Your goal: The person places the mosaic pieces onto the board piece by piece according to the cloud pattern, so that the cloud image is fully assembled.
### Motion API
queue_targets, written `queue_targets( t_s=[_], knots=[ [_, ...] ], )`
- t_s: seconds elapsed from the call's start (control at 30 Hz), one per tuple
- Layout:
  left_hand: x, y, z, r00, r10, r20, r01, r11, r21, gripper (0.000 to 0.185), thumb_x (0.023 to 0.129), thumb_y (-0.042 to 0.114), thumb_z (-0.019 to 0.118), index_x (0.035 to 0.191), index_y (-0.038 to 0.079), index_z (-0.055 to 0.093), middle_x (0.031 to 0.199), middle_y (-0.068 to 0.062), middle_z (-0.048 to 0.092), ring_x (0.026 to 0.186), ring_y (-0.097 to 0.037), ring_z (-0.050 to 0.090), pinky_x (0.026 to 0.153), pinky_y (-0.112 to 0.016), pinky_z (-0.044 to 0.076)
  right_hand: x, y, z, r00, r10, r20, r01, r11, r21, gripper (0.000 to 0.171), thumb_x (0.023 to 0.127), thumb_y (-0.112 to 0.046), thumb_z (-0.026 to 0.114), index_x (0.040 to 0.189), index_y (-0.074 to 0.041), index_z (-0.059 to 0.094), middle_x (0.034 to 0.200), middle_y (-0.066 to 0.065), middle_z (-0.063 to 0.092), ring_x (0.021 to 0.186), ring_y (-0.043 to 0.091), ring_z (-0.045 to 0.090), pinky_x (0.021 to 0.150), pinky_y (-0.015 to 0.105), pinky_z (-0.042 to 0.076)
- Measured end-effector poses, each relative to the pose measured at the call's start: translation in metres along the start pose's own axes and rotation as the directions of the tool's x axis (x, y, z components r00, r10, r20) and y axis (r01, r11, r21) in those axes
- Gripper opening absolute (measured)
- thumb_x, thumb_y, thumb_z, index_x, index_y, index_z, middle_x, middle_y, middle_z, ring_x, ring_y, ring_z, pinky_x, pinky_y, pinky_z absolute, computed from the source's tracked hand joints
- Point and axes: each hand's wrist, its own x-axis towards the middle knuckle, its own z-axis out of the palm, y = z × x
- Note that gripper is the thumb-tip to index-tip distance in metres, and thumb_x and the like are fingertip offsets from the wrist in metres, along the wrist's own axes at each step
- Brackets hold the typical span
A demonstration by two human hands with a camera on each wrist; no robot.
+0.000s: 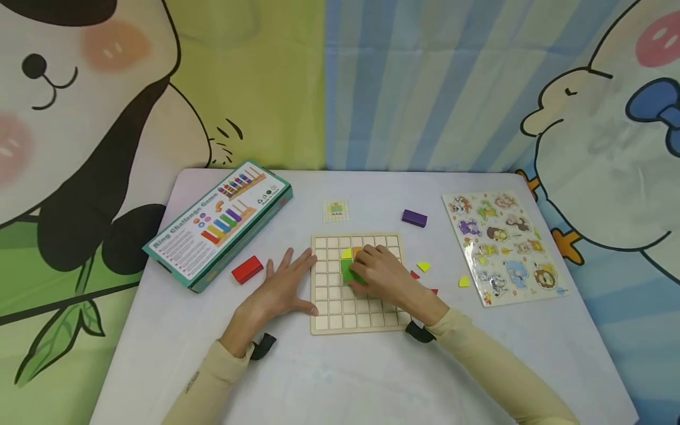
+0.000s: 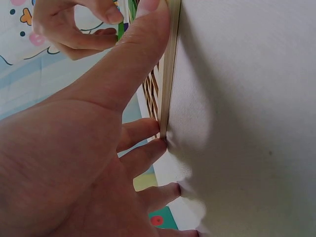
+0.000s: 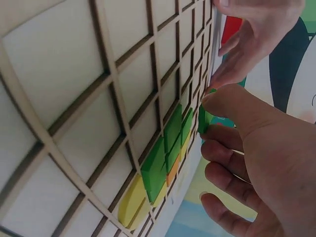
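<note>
**Mia:** How much of the puzzle was done?

**Ben:** Only a little, I think. The wooden grid board (image 1: 355,283) had a few pieces in it: some green blocks (image 3: 165,148), a yellow piece (image 3: 129,202) and a bit of orange. Most of the little squares had nothing in them.

**Mia:** What was left?

**Ben:** A red block (image 1: 247,269) lay on the white table (image 1: 372,366), just left of the board. A purple block (image 1: 414,218) sat behind the board. Two yellow bits (image 1: 423,266) and small red bits lay on the right side. So I guess many pieces still had to go in.

**Mia:** What did the right hand (image 1: 382,273) do?

**Ben:** It sat over the middle of the board. Its thumb and fingers pinched a green piece (image 3: 202,118), right at the board, beside the other green ones.

**Mia:** And the left hand (image 1: 278,289)?

**Ben:** It lay flat with fingers spread wide. Its thumb pressed against the board's left edge, holding nothing.

**Mia:** Anything else there?

**Ben:** A ring game box (image 1: 220,224) on the left, an animal puzzle (image 1: 504,245) on the right, and a tiny picture card (image 1: 336,211) behind the board.
</note>
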Motion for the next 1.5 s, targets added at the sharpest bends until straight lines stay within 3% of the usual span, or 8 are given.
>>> queue_targets(
  t_s=[0.6,1.2,1.33,1.5],
  knots=[
    [0.006,0.003,-0.005,1.000,0.023,0.001,-0.023,1.000,0.009,0.121,0.063,0.047,0.094,0.161,0.016,0.029,0.172,-0.004,0.015,0.157,-0.043,-0.002,0.114,-0.080,-0.003,-0.003,0.001,0.002,0.996,0.047,0.077,-0.047,0.999,0.001,0.027,0.090,-0.037,0.076,0.099,-0.012,0.078,0.095,0.002,0.070,0.092,0.022,0.062,0.085,0.040,0.054],
    [0.001,0.001,-0.001,1.000,-0.003,-0.001,0.003,1.000,-0.003,0.121,0.063,0.045,0.095,0.161,0.017,0.029,0.172,-0.005,0.016,0.157,-0.044,0.000,0.114,-0.079,-0.004,-0.004,-0.006,0.006,0.998,0.021,0.051,-0.023,0.999,0.040,0.013,0.092,-0.030,0.076,0.093,-0.017,0.078,0.091,-0.002,0.069,0.089,0.018,0.061,0.077,0.032,0.049],
    [-0.001,0.000,-0.001,1.000,-0.003,-0.011,0.003,1.000,-0.014,0.122,0.062,0.043,0.096,0.161,0.017,0.030,0.172,-0.006,0.016,0.157,-0.044,0.000,0.114,-0.080,-0.005,-0.006,-0.001,0.000,0.998,0.051,0.021,-0.052,0.996,0.069,0.011,0.090,-0.027,0.078,0.093,-0.016,0.079,0.090,-0.002,0.069,0.088,0.019,0.061,0.076,0.033,0.049],
    [0.000,0.001,0.000,1.000,-0.002,-0.011,0.002,1.000,-0.024,0.122,0.061,0.042,0.096,0.161,0.017,0.030,0.172,-0.005,0.016,0.157,-0.044,-0.001,0.114,-0.079,-0.007,-0.021,0.019,-0.015,0.988,0.154,-0.001,-0.153,0.987,0.052,0.013,0.087,-0.024,0.082,0.093,-0.013,0.080,0.089,0.001,0.071,0.087,0.021,0.062,0.073,0.033,0.049]
  ],
)
